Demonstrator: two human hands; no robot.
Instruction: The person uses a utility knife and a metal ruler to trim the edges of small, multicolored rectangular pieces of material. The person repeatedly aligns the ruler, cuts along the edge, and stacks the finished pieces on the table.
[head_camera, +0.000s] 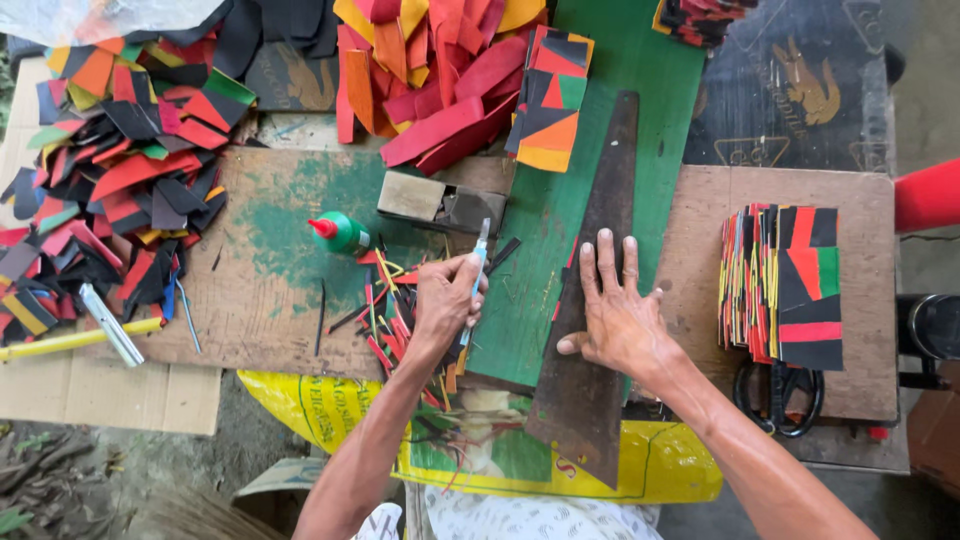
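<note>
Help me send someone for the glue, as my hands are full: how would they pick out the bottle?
Start at the worn wooden board with its green paint stain. The glue bottle lies on that stain, left of the left hand. It alone is green with a red pointed cap.

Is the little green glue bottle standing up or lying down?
Lying down. The green bottle rests on its side on the wooden board, its red tip pointing left.

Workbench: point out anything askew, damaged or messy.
The metal straightedge under the right hand is rusty and overhangs the bench edge. Thin offcut strips litter the board by the left hand, which holds a knife. Scissors sit under the stacked pieces.
</note>
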